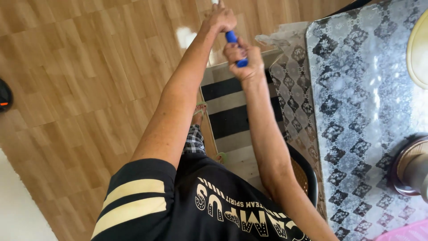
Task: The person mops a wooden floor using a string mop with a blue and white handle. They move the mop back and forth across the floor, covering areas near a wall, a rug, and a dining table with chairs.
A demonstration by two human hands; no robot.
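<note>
Left hand: the left hand (221,18) is clenched around the upper part of a blue handle (235,46), near the top edge of the view, arm stretched forward.
Right hand: the right hand (244,59) is closed in a fist on the lower part of the same handle, just below the left hand; blue shows between the two fists and under the right one.
Handle: one, blue, round, held over the wooden floor (80,76); what it belongs to runs out of view.
Rug: one striped rug (234,114) in black and pale bands lies on the floor below the hands, beside the table's left edge.
Table: one table with a patterned grey cover (356,98) fills the right side.
On the table: a pale round rim (418,49) at the right edge and a round metal base (408,167) near the lower right corner.
Chair: one dark chair (305,176) sits against the table's left edge.
Feet: two sandalled feet (200,111) rest at the rug's left edge.
Labels: no packages in view; the only printing is pale lettering on the black shirt (214,201).
</note>
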